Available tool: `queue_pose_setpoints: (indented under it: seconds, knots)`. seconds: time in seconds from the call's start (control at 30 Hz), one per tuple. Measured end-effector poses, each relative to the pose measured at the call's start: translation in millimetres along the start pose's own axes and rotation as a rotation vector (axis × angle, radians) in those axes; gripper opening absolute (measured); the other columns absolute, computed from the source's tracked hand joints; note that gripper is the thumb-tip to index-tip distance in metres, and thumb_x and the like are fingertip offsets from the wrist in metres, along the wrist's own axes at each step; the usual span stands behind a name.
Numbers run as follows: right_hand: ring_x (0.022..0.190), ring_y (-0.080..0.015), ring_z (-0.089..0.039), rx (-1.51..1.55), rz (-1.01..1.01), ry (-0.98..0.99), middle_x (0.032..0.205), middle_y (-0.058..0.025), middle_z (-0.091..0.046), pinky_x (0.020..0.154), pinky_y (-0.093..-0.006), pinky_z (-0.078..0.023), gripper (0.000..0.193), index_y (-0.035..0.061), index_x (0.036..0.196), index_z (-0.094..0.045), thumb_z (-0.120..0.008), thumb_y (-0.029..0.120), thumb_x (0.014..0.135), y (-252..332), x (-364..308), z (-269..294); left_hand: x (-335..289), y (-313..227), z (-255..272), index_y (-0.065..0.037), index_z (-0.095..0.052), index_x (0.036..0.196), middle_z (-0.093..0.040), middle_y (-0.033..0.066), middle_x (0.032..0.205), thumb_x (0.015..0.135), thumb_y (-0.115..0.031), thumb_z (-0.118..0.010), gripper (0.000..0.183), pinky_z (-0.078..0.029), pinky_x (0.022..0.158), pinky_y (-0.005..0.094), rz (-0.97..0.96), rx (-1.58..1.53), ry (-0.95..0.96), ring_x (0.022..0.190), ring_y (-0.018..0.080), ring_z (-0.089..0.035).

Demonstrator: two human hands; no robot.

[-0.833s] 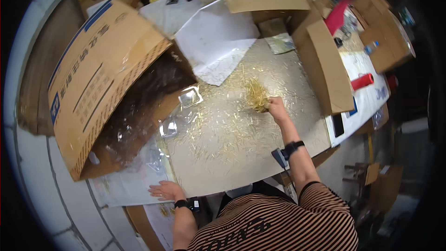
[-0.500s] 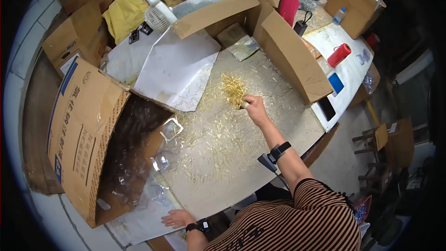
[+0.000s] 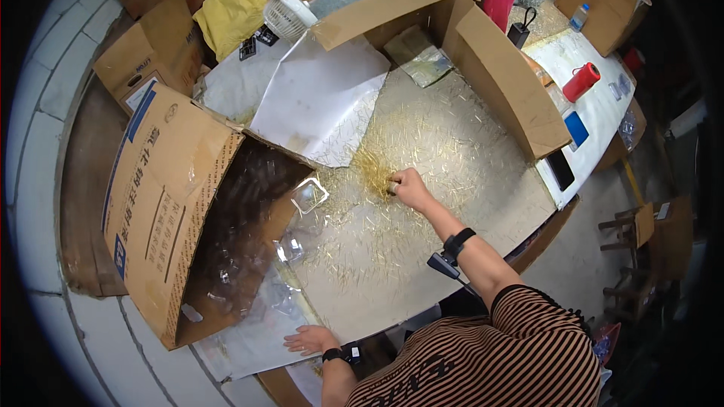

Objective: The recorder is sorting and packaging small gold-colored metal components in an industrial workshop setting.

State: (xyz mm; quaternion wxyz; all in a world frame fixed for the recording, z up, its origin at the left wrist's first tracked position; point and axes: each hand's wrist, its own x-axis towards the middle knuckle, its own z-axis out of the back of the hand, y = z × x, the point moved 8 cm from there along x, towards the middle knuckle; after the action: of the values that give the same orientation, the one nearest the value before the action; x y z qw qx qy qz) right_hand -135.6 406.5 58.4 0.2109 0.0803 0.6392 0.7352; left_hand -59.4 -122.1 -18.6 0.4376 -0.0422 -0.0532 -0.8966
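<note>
Near centre frame, right hand (image 3: pixel 408 186) is closed on a tuft of gold strips (image 3: pixel 372 169); loose strips (image 3: pixel 354 245) scattered around it on the table (image 3: pixel 354 316). Lower left of centre: left hand (image 3: pixel 308 339) palm-down, fingers extended, holding nothing, on white cover (image 3: pixel 249 347). Open cardboard carton (image 3: pixel 170 196) at left, red bottle (image 3: pixel 581 82) upper right.

Shiny, metallic-looking gold slivers (image 3: pixel 372 168); tray (image 3: pixel 310 195) of glossy clear plastic; printed carton (image 3: pixel 170 196) of matt cardboard; smooth paper sheet (image 3: pixel 320 102).
</note>
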Motion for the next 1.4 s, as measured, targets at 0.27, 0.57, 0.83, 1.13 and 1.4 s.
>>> queue_pose_setpoints:
  seconds: [0.27, 0.57, 0.83, 1.13, 1.4]
  knots:
    - [0.071, -0.0274, -0.061, -0.616, 0.049, -0.173, 0.079, -0.0189, -0.062, 0.064, -0.0326, -0.047, 0.011, -0.005, 0.078, -0.06, -0.06, 0.004, 0.073, 25, 9, 1, -3, 0, 5, -0.004, -0.024, 0.138, -0.021, 0.014, 0.146, 0.093, -0.029, -0.032, 0.053, -0.024, 0.101, 0.0543, 0.009, 0.015, 0.025, 0.133, 0.0354, -0.021]
    - [0.072, -0.0343, -0.058, -0.454, 0.404, -0.517, 0.08, -0.0153, -0.059, 0.066, -0.0387, -0.048, 0.007, 0.0005, 0.077, -0.059, -0.056, -0.001, 0.071, 47, 1, 32, -3, -4, 2, -0.004, -0.023, 0.138, -0.019, 0.0152, 0.146, 0.093, -0.03, -0.029, 0.053, -0.025, 0.101, 0.0547, -0.001, 0.046, 0.036, 0.133, 0.0346, -0.021]
    - [0.08, -0.031, -0.062, -0.614, 0.311, -0.532, 0.087, -0.0145, -0.062, 0.071, -0.0348, -0.049, 0.012, -0.0006, 0.084, -0.062, -0.058, -0.003, 0.073, 44, 21, 54, -1, 0, -4, -0.004, -0.023, 0.138, -0.02, 0.0136, 0.146, 0.093, -0.029, -0.03, 0.052, -0.025, 0.101, 0.0531, 0.006, 0.089, 0.016, 0.133, 0.0347, -0.021]
    - [0.08, -0.0324, -0.062, -0.224, 0.504, -0.68, 0.088, -0.0164, -0.063, 0.072, -0.0344, -0.049, 0.012, -0.0022, 0.083, -0.063, -0.057, -0.002, 0.072, 70, 10, 63, 2, -4, -1, -0.002, -0.024, 0.137, -0.02, 0.0155, 0.145, 0.093, -0.027, -0.03, 0.051, -0.027, 0.1, 0.053, -0.027, 0.095, -0.02, 0.133, 0.0357, -0.022]
    - [0.079, -0.0219, -0.062, -0.154, 0.336, -0.666, 0.092, -0.0138, -0.064, 0.07, -0.0285, -0.048, 0.01, -0.0054, 0.084, -0.064, -0.059, -0.001, 0.076, 28, 39, 69, -5, -8, 6, -0.002, -0.025, 0.136, -0.023, 0.015, 0.144, 0.093, -0.027, -0.032, 0.05, -0.032, 0.097, 0.0532, -0.014, 0.112, 0.016, 0.131, 0.0352, -0.026]
